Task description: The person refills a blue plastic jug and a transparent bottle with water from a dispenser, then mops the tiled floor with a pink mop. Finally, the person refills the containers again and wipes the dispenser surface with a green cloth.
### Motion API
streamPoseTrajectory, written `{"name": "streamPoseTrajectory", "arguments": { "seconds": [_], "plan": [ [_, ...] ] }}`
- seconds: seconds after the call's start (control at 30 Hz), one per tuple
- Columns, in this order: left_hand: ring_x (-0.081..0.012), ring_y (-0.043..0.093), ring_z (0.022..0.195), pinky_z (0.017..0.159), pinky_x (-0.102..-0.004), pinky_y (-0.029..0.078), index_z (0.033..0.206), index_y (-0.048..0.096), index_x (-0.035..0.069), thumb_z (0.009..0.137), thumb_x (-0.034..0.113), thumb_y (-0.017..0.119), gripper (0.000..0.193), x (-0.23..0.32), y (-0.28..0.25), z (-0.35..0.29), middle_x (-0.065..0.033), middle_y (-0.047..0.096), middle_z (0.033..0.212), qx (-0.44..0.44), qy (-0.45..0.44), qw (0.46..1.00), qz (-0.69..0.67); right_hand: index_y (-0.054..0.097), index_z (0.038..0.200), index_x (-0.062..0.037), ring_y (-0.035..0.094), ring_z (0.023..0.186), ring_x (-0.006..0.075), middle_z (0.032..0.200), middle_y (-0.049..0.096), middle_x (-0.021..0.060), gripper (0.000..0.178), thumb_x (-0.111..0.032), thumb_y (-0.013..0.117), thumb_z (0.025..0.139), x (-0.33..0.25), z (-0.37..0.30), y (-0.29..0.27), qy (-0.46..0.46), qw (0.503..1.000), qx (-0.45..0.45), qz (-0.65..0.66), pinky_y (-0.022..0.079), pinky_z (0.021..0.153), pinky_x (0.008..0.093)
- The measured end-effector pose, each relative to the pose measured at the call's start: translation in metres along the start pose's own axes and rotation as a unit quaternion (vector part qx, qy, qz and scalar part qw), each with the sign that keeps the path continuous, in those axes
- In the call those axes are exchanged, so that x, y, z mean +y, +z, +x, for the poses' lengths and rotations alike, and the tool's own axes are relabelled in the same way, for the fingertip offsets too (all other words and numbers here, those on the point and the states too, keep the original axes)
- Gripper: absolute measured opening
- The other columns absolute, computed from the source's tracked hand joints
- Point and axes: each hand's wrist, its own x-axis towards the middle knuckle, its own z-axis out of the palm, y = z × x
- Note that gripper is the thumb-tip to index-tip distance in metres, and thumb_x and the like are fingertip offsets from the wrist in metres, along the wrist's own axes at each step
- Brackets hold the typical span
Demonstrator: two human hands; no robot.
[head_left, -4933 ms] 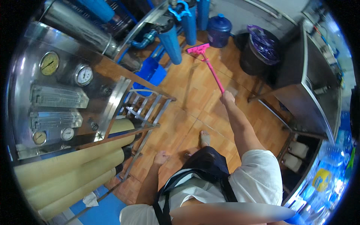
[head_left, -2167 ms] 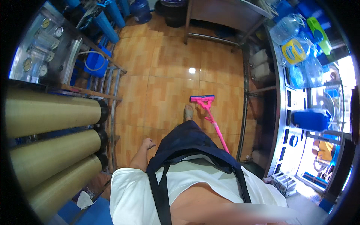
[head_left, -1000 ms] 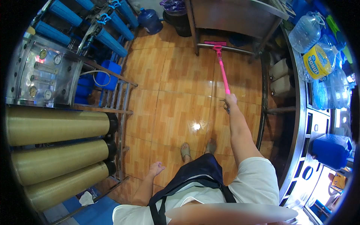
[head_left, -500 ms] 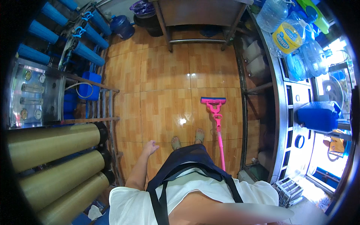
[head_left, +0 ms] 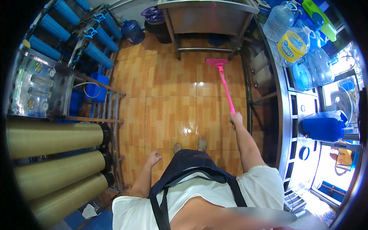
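Pink mop slants over the right half of the tiled floor, its mop head near the far edge. That floor is the broadest risk: it throws back bright spots, and if the gloss is water, which I cannot tell, a step could slide. Steel counter runs along the right edge; a stroke drifting sideways could snag on the dark bar at its foot. Tan cylinders beyond the left edge are well apart from the pole, so a knock there looks unlikely. Sink table stands at the far edge, the head just in front of its lower rail; too long a push could jam underneath or bang the right leg. Black bin and blue jug, toward the far left corner, could be tipped by a wide swing. Right hand alone holds the pole, fingers wrapped round it; a slack grip could let the head twist. Left hand is empty, fingers loosely bent, giving no second support.
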Motion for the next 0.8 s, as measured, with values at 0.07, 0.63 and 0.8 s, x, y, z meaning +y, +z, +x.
{"name": "streamPoseTrajectory", "arguments": {
  "seconds": [0.07,0.63,0.8],
  "plan": [
    [-0.0318,0.068,0.104,0.089,-0.0401,0.054,0.126,0.06,-0.002,0.078,0.034,0.08,0.063,-0.006,0.002,-0.009,-0.023,0.069,0.113,0.013,0.016,1.0,0.015,0.068,0.108,-0.0016,0.068,0.102,0.0396,0.109,0.07,0.0236,0.04,-0.036,0.055,0.092,-0.067,0.026,-0.013,-0.027,0.999,-0.028,0.03,0.054,0.086,0.0492],
    [-0.0337,0.067,0.102,0.089,-0.0402,0.054,0.122,0.062,0.001,0.078,0.036,0.079,0.059,-0.036,0.024,0.001,-0.0212,0.07,0.109,0.002,0.137,0.986,0.095,0.065,0.096,-0.0005,0.068,0.086,0.0446,0.09,0.069,0.0261,0.033,-0.033,0.063,0.089,0.429,-0.414,0.041,-0.007,0.995,0.002,-0.098,0.054,0.074,0.0526],
    [-0.034,0.067,0.103,0.09,-0.0409,0.053,0.119,0.064,0.002,0.076,0.039,0.08,0.059,-0.089,0.055,-0.016,-0.021,0.07,0.11,-0.019,0.132,0.987,0.094,0.067,0.091,0.0003,0.069,0.084,0.0435,0.087,0.069,0.0253,0.029,-0.028,0.063,0.086,0.484,-0.539,0.04,0.161,0.976,-0.062,-0.137,0.055,0.073,0.0513]
  ]
}}
